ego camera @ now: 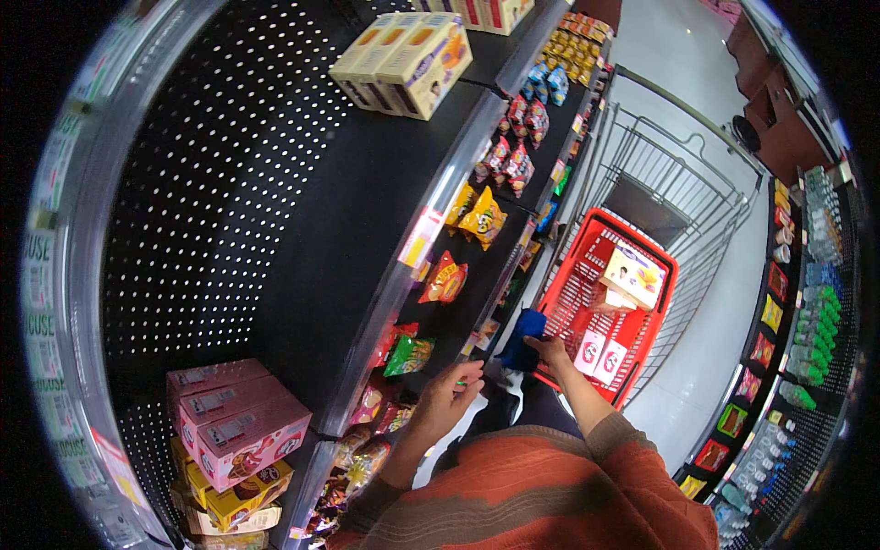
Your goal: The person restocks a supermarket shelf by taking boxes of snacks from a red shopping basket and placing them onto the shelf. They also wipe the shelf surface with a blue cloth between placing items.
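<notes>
My right hand grips a dark blue cloth at the near left edge of a red plastic basket. The basket rests in a wire shopping cart. Inside it lie a cream biscuit box, another box partly under it, and two pink-and-white packs. Beside the shelf edge, my left hand is empty, its fingers loosely bent and apart. Nearest to it on the lower shelf are a green snack bag and an orange snack bag.
Left of me rises a black shelf with a perforated back. It bears cream boxes, pink boxes and yellow boxes. More snack bags line the shelf below. Across the aisle stand bottles on another shelf.
</notes>
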Available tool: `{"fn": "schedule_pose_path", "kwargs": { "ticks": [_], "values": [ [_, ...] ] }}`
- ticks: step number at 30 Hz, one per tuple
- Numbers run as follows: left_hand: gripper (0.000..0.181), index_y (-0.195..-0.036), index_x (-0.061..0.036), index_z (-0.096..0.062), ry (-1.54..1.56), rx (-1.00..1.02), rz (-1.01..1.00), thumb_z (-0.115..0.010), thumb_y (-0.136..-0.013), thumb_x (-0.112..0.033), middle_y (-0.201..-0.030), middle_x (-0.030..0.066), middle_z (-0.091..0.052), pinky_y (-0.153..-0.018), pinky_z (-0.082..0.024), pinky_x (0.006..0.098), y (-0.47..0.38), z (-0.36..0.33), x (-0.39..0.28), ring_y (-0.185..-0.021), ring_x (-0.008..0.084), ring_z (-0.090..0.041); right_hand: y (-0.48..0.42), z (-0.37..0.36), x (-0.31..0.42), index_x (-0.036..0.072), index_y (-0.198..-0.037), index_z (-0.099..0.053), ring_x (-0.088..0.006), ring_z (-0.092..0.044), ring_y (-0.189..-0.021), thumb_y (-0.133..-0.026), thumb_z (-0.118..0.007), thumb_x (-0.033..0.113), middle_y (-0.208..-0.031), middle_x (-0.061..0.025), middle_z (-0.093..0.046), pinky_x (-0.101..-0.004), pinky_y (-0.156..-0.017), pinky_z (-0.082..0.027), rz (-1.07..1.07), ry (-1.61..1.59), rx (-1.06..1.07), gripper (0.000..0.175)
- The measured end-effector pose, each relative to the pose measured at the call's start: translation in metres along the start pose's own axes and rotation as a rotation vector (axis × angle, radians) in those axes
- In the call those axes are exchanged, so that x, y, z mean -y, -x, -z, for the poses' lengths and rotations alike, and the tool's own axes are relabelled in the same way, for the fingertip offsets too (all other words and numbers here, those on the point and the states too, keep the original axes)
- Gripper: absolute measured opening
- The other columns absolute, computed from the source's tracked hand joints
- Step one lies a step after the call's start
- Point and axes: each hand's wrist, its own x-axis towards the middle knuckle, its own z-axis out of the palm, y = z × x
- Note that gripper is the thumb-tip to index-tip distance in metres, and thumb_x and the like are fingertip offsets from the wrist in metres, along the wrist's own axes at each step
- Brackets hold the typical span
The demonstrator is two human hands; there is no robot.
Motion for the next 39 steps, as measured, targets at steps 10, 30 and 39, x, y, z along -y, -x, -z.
{"fn": "schedule_pose_path", "kwargs": {
  "ticks": [10,30,39],
  "values": [
    [0.033,-0.126,-0.002,-0.06,0.034,-0.068,0.037,-0.066,-0.095,-0.007,-0.111,0.0162,-0.07,-0.083,-0.058,0.0327,0.021,0.017,0.006,-0.101,0.0231,-0.071,0.059,-0.027,0.149,0.002,-0.105,-0.065,-0.0131,-0.061,-0.077,-0.086,-0.075,0.007,-0.089,-0.0034,-0.068,-0.032,-0.073,-0.05,0.557,-0.046,-0.079,0.022],
    [0.036,-0.123,-0.0051,-0.061,-0.661,-0.671,-0.218,-0.068,-0.089,-0.009,-0.129,0.0141,-0.059,-0.102,-0.042,0.0475,-0.001,0.108,-0.055,-0.12,0.0361,-0.053,0.085,-0.163,0.317,0.009,-0.124,-0.063,-0.0336,-0.06,-0.103,-0.072,-0.067,0.001,-0.134,-0.0114,-0.057,-0.0412,-0.089,-0.054,1.507,0.997,0.052,0.053],
    [0.047,-0.134,-0.0055,-0.055,-0.629,-0.615,-0.045,-0.069,-0.091,-0.017,-0.139,0.0168,-0.05,-0.107,-0.038,0.0493,0.0,0.106,-0.042,-0.125,0.0395,-0.049,0.016,-0.114,0.391,0.01,-0.124,-0.064,-0.0336,-0.06,-0.105,-0.069,-0.073,0.005,-0.133,-0.0092,-0.058,-0.0407,-0.089,-0.055,1.488,1.103,-0.215,0.056]
  ]
}}
